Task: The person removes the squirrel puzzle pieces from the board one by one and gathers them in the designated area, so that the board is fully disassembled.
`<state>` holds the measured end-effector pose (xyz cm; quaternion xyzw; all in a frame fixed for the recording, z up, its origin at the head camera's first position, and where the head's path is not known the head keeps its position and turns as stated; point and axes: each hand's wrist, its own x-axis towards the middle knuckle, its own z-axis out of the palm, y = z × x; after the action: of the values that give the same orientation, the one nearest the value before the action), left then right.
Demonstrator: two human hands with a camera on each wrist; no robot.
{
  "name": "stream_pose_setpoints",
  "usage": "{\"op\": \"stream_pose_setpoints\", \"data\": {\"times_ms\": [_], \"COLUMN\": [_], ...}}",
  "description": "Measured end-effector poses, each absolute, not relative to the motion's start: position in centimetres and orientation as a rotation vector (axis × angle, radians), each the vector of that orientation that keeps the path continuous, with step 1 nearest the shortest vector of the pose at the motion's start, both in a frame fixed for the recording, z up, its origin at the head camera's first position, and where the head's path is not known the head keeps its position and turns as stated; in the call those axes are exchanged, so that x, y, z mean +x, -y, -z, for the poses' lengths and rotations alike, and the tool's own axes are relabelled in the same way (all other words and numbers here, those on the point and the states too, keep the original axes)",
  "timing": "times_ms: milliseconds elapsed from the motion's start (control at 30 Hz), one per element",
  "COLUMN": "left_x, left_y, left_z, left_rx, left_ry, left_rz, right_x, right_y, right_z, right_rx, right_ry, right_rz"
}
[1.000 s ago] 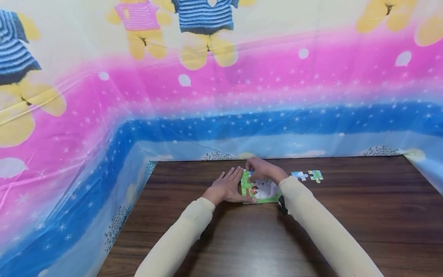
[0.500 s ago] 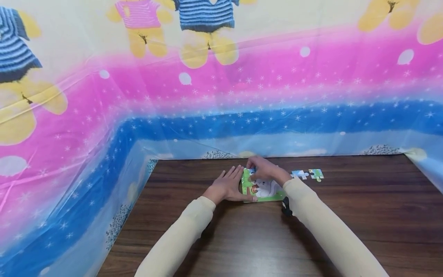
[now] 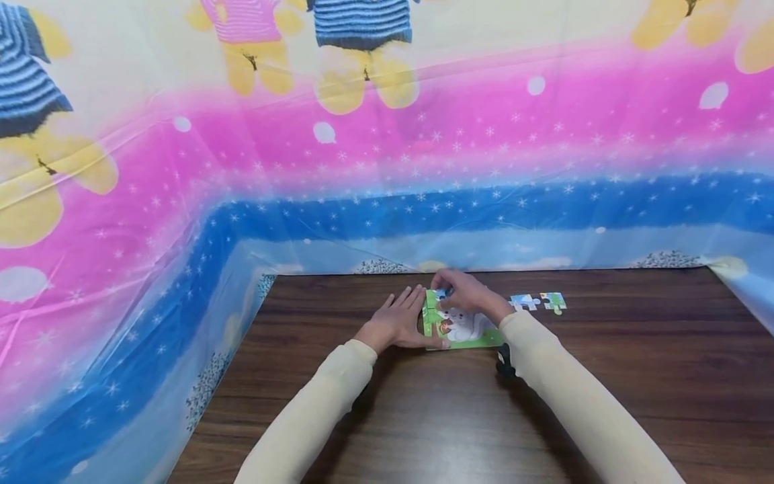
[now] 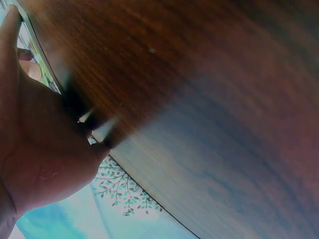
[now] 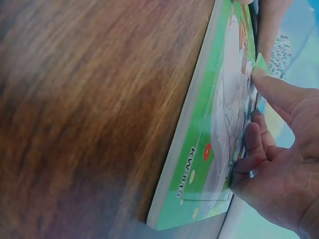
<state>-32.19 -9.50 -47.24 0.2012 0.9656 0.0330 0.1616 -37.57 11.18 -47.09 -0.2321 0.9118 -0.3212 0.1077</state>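
A flat picture puzzle board (image 3: 478, 341) with a green border and a white cartoon animal lies toward the back of the table. My left hand (image 3: 396, 323) rests along its left side, fingers straight and spread, thumb reaching over the front left corner. At the back left of the board, my right hand (image 3: 468, 294) pinches a jigsaw piece between thumb and fingers. In the right wrist view this jigsaw piece (image 5: 260, 61) shows a green edge tilted up at the thumb tip. Its remaining surface is mostly hidden by the fingers. The left wrist view shows the left hand (image 4: 47, 134) at the board's edge.
Two loose jigsaw pieces, a blue-and-white piece (image 3: 523, 302) and a green-and-blue piece (image 3: 553, 302), lie right of the board on the brown wooden table (image 3: 635, 376). A patterned cloth (image 3: 387, 161) hangs behind and to the sides of the table.
My right wrist and forearm have shifted slightly right while the fingers stay at the board's back left. My left hand holds its place. The head view has tilted down a little.
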Motion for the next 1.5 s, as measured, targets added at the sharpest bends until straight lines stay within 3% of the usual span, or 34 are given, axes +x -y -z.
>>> {"op": "stream_pose_setpoints", "data": {"times_ms": [467,933,1500], "left_x": [-32.8,-32.6,-33.2], "left_y": [9.3,9.3,9.8], "left_z": [47.7,47.7,48.3], "left_rx": [0.58,0.593,0.623], "left_ry": [-2.738,-2.748,-2.729], "left_rz": [-0.107,-0.141,-0.185], "right_x": [-37.2,-36.8,-35.1], "right_y": [-11.9,-12.8,-18.3], "right_z": [46.7,46.9,44.5], "right_rx": [-0.689,-0.434,-0.26], "right_ry": [-2.71,-2.545,-2.465], "right_rz": [1.067,1.428,1.48]}}
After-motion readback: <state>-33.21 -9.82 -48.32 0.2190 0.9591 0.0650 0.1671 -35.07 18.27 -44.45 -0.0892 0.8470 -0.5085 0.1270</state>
